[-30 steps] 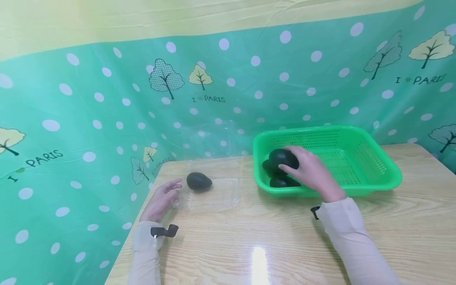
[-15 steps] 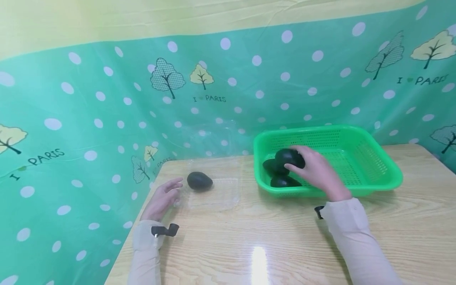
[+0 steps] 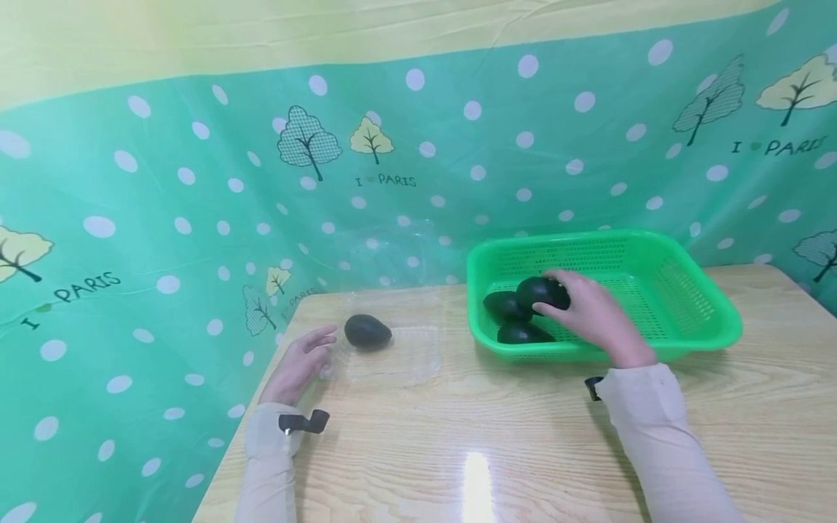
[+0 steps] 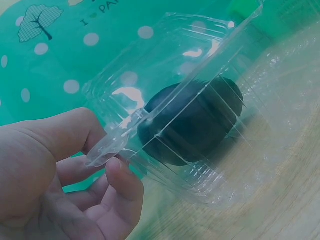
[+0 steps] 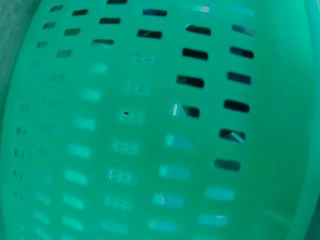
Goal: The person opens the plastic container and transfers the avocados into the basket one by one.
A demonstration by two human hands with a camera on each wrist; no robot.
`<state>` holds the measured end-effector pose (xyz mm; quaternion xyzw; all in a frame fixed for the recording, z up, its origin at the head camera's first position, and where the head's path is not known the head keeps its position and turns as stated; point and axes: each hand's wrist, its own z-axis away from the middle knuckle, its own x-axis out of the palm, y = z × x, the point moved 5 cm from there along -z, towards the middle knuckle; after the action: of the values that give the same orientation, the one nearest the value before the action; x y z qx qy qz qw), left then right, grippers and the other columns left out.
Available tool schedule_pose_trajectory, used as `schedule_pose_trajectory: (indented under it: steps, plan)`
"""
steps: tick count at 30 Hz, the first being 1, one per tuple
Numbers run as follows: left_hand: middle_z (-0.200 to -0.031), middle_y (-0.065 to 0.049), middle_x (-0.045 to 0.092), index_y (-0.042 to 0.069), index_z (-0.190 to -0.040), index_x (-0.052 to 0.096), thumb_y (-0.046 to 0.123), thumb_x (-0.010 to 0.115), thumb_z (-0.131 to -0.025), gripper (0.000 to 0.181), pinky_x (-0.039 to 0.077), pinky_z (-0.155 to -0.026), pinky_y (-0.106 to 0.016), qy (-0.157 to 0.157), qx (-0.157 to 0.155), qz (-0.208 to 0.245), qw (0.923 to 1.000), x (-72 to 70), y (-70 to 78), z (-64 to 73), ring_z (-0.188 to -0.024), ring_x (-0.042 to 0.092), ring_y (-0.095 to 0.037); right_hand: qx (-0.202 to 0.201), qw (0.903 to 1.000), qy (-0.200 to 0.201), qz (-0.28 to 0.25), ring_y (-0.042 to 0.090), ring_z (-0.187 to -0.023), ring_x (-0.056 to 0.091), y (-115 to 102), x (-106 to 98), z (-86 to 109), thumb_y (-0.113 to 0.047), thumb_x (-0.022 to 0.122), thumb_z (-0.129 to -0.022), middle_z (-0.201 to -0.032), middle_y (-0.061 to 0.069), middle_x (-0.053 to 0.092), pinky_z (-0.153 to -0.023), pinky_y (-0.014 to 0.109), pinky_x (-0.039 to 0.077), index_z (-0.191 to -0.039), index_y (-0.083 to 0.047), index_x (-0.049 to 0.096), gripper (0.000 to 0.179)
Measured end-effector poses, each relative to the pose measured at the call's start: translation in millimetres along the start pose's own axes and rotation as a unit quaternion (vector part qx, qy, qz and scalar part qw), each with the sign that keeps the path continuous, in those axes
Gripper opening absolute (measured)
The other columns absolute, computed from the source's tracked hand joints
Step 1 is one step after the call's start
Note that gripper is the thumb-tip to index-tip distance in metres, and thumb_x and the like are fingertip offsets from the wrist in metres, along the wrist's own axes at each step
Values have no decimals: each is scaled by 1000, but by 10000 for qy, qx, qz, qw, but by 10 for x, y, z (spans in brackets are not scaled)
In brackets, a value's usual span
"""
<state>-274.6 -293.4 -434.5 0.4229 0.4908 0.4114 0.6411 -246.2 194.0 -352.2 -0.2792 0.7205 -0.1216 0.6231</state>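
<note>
In the head view, my right hand (image 3: 591,312) grips a dark avocado (image 3: 541,293) inside the green basket (image 3: 709,335). Two more avocados, one behind (image 3: 505,306) and one in front (image 3: 522,333), lie at the basket's left end. Over on the left, my left hand (image 3: 297,367) is at the side of a clear plastic container (image 3: 418,367). The left wrist view has its thumb and fingers pinching the container's rim (image 4: 112,146). One avocado (image 4: 187,125) lies inside that container. My right hand is out of the right wrist view, which the perforated basket wall (image 5: 280,150) fills.
Both containers stand on a light wooden table (image 3: 405,450). Behind them hangs a green dotted curtain (image 3: 418,203) printed with trees. The clear container's lid (image 3: 392,254) stands raised at its back. Bright light reflects off the table's front (image 3: 476,487).
My right hand has shifted slightly to the right and lower with the avocado, uncovering more of the one behind. My left hand has stayed in place.
</note>
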Motion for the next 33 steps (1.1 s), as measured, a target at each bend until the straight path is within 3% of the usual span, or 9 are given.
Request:
schedule_pose_trajectory:
  steps: [3,13,33]
  plan:
    - [-147,-21,43,8,-150,39,1,47,-92,59,47,-63,-22,36,44,4,10000,-21,-65,-38,-74,51,-11,71,10000,-65,-6,46,-131,45,23,-3,13,-35,68,-93,-143,26,50,-104,63,39,-142,1,47,64]
    - [-146,-21,42,7,-150,39,0,46,-90,61,47,-62,-21,18,42,77,10000,-11,-67,-42,-74,50,-12,253,9994,-243,47,48,-127,48,103,-22,47,-35,68,-93,-141,28,51,-101,63,42,-141,2,48,64]
    - [-147,-21,42,9,-150,40,-1,47,-90,60,48,-64,-22,62,41,77,9999,-24,-77,-37,-76,52,-12,133,9980,-565,237,50,-116,56,132,3,77,-32,69,-92,-130,32,57,-93,62,47,-134,4,53,58]
